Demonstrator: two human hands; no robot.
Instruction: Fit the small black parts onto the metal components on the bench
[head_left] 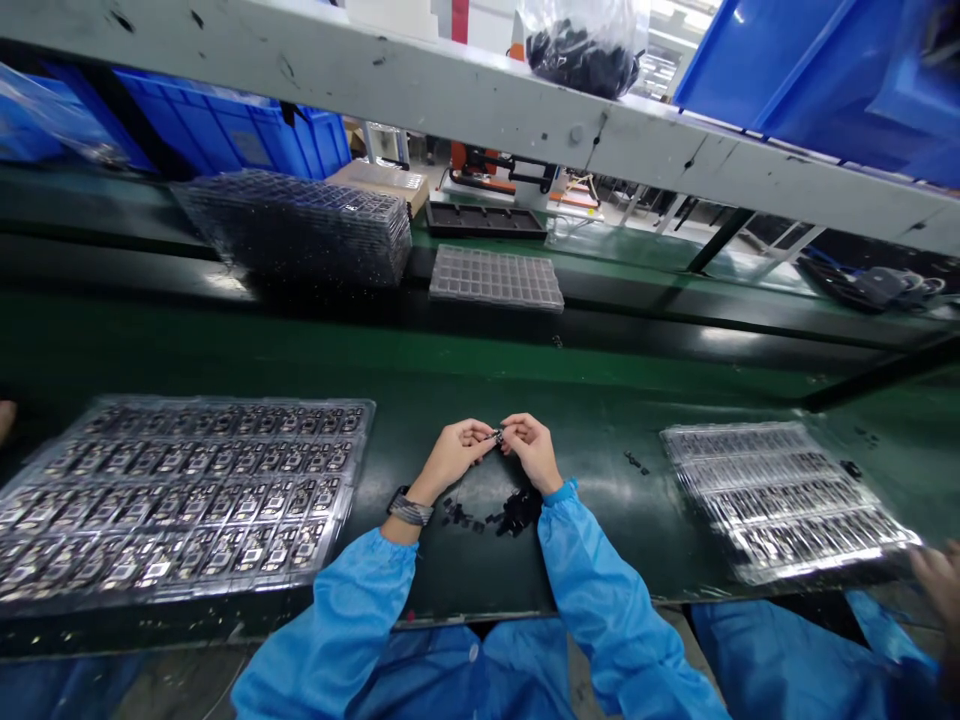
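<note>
Between my fingertips, over the green bench, is a small dark electronic part [496, 436] with bright spots; its exact kind is too small to tell. My left hand [454, 456], with a dark band at the wrist, pinches it from the left. My right hand [531, 450] is closed on its right side, the fingers curled. Just below the hands lies a loose pile of small black pieces [517, 512], with several more scattered to its left. A clear tray [369, 425] filled with small circuit boards [247, 505] lies to the left of my hands.
Another clear tray of parts [787, 500] lies on the right, near a co-worker's hand [939, 578]. A few black bits [636, 462] lie before it. Behind are stacked clear trays [300, 230], one flat clear tray [495, 278] and a black tray [486, 220]. A grey shelf beam [450, 85] crosses above.
</note>
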